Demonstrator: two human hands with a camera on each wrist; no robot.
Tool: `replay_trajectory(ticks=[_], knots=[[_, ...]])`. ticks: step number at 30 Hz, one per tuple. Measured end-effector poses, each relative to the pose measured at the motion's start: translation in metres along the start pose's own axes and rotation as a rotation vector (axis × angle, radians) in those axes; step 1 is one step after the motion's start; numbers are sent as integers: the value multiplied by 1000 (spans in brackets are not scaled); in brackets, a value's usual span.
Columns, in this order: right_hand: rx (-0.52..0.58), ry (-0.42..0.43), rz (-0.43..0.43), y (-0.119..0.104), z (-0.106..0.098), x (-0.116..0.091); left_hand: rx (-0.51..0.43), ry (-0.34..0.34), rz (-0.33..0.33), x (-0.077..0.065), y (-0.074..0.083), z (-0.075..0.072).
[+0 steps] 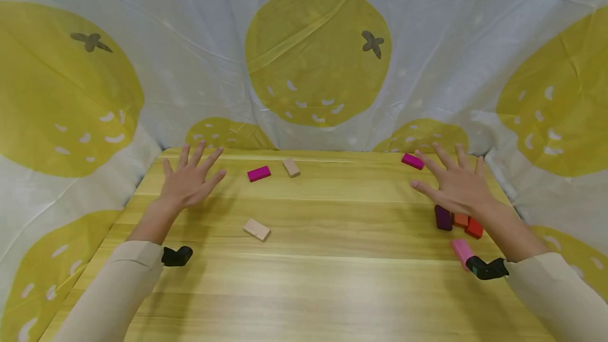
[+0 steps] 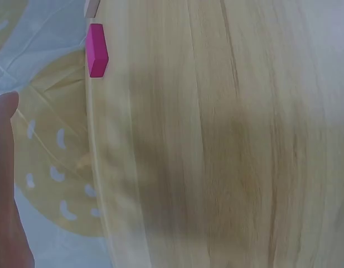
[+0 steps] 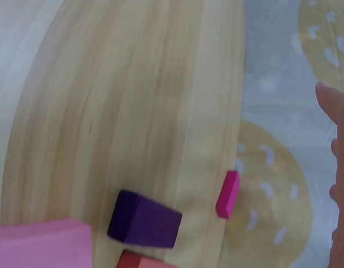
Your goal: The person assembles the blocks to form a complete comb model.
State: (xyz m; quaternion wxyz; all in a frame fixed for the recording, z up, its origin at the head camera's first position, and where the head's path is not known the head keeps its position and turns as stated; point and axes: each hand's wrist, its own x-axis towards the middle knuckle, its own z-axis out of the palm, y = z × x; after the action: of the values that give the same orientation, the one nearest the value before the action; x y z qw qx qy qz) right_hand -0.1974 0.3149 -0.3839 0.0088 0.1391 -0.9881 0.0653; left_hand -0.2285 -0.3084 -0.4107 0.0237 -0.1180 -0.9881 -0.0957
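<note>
My left hand [image 1: 188, 182] hovers over the left part of the table with its fingers spread, holding nothing. To its right lie a magenta block [image 1: 258, 173] and two plain wooden blocks, one farther back [image 1: 292, 168] and one nearer [image 1: 257, 230]. Over the right side, my right hand [image 1: 457, 186] is also spread and holds nothing. Another magenta block [image 1: 412, 161] lies by its fingertips. Below that hand are a dark purple block [image 3: 146, 220], an orange block [image 1: 460, 219] and a red block [image 1: 474, 227], the last two partly hidden. A pink block [image 1: 461, 251] lies nearer me.
The wooden table [image 1: 304, 289] ends at the back against a hanging white cloth [image 1: 204, 41] with yellow fruit prints, which also runs along both sides. A black wrist mount [image 1: 177, 256] sticks out from the left sleeve, and another [image 1: 487, 268] overlaps the pink block.
</note>
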Motion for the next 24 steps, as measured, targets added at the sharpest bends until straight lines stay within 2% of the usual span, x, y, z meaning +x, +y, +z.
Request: replay_trajectory(ticks=[7, 12, 18, 24], knots=[[49, 14, -78, -22, 15, 23, -72, -12, 48, 11, 7, 8], [78, 24, -154, -40, 28, 43, -186, -14, 108, 20, 19, 13], [150, -20, -250, -62, 37, 67, -352, -61, 195, 34, 25, 28], [275, -57, -368, -94, 47, 94, -459, -92, 198, 44, 28, 43]])
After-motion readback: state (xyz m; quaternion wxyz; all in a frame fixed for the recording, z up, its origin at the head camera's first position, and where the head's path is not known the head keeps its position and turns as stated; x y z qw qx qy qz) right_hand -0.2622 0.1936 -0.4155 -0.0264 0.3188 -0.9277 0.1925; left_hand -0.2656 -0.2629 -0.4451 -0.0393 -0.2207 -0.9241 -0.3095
